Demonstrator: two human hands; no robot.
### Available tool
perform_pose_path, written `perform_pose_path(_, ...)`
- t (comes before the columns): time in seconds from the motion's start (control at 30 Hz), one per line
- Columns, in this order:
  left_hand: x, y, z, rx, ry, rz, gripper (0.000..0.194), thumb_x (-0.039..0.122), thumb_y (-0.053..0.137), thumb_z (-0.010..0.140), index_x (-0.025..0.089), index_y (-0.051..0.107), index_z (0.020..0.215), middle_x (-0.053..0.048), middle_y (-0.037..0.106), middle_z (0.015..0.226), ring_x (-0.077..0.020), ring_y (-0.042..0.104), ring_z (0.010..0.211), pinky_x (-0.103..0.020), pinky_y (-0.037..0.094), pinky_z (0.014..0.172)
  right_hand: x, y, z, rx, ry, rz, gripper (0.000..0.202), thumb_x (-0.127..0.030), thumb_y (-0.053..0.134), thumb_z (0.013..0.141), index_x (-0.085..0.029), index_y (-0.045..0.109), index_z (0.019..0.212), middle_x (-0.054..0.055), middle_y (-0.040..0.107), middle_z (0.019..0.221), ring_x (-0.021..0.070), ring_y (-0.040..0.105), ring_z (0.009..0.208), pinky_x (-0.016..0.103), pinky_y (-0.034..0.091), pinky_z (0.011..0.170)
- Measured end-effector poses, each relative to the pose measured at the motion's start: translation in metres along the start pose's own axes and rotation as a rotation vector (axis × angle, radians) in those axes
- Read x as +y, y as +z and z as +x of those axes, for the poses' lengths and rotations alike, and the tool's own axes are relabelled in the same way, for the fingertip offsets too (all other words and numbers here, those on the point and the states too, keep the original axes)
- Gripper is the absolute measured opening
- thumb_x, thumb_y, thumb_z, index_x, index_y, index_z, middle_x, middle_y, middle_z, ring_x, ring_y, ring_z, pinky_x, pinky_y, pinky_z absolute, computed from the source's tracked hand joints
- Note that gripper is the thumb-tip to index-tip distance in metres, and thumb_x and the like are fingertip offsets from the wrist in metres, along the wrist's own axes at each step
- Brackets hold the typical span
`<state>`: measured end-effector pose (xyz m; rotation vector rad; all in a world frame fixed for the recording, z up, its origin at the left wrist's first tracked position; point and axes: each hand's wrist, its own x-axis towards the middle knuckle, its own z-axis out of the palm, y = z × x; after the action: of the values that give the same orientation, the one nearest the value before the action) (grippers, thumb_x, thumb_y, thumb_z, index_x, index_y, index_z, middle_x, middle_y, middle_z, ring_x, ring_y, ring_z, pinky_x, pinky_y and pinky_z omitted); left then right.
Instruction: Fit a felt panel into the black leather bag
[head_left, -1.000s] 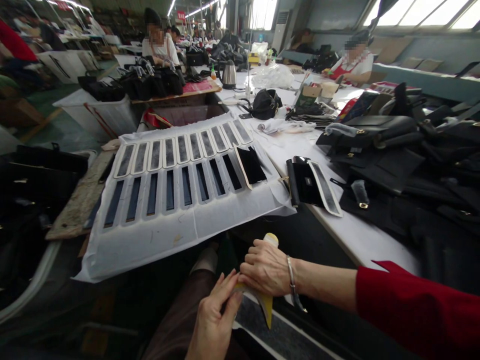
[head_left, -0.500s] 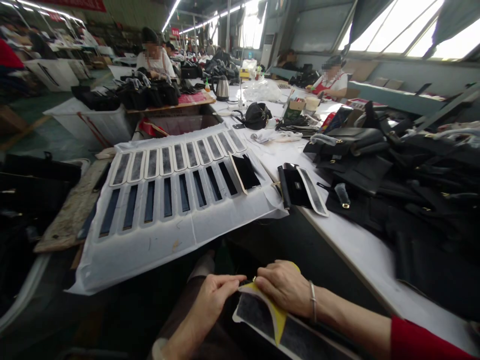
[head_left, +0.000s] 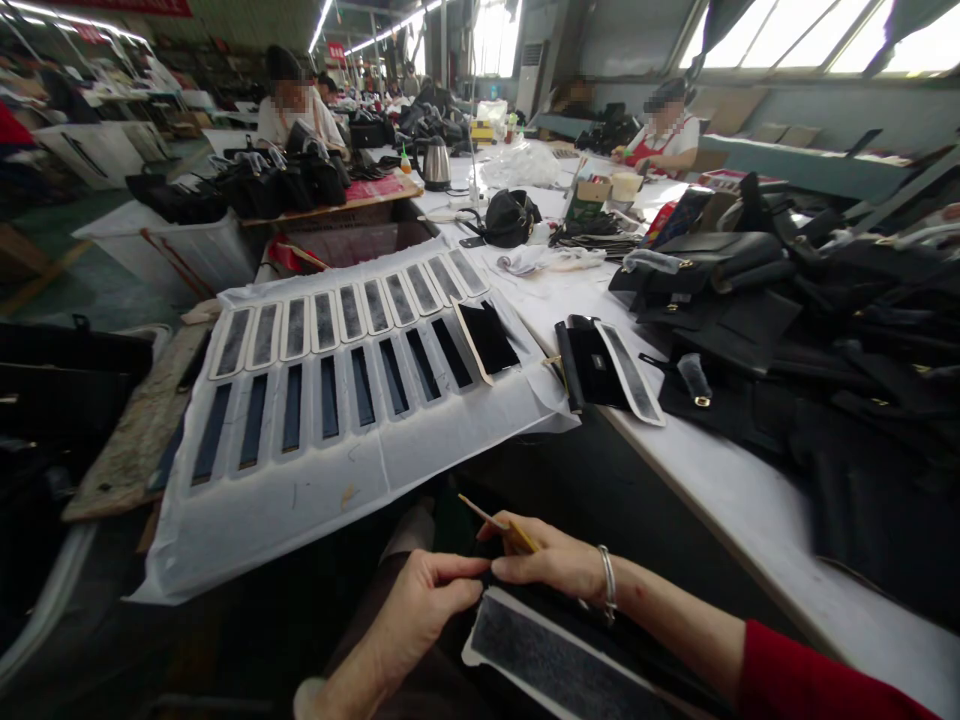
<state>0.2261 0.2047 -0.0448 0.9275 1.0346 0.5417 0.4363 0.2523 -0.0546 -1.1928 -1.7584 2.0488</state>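
On my lap lies a black bag piece carrying a long dark panel with a white border (head_left: 562, 650). My left hand (head_left: 409, 615) is closed at the panel's upper left end, thumb and forefinger pinching the black edge there. My right hand (head_left: 551, 565) is right beside it, its thumb nearly touching my left fingertips. It grips a thin yellow strip (head_left: 521, 536), with a narrow end sticking out past the fingers to the upper left. What lies under the fingertips is hidden.
A white-covered board (head_left: 277, 525) holds rows of white-bordered panels and dark strips. An opened black piece (head_left: 592, 365) lies at the table edge. Black bags (head_left: 750, 330) are heaped on the right. A kettle (head_left: 435, 163) stands further back. Two people work across the tables.
The yellow strip, which curved down over the panel, is now up in my right hand, and the panel's surface is uncovered. My left hand has stayed nearly in place.
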Motion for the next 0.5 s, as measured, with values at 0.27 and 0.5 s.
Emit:
perform_pose_path(0.27, 0.007, 0.009, 0.0, 0.091, -0.03, 0.071, 0.027, 0.027, 0.06, 0.077, 0.013, 0.078, 0.093, -0.003, 0.073, 0.077, -0.0205, 0.063, 0.078, -0.027, 0.045, 0.072, -0.009, 0.012, 0.002, 0.017, -0.051, -0.152, 0.025, -0.033, 0.055, 0.084, -0.017, 0.06, 0.103, 0.001, 0.058, 0.081, 0.0157, 0.052, 0.072, 0.026, 0.037, 0.066)
perform_pose_path(0.5, 0.006, 0.016, 0.001, 0.166, 0.046, 0.205, 0.022, 0.019, 0.053, 0.082, 0.014, 0.071, 0.095, -0.003, 0.071, 0.086, -0.0183, 0.059, 0.08, -0.025, 0.045, 0.072, -0.016, 0.016, -0.001, -0.01, -0.049, -0.523, 0.023, -0.034, 0.056, 0.089, -0.021, 0.055, 0.107, 0.004, 0.066, 0.086, 0.0205, 0.063, 0.074, 0.025, 0.036, 0.06)
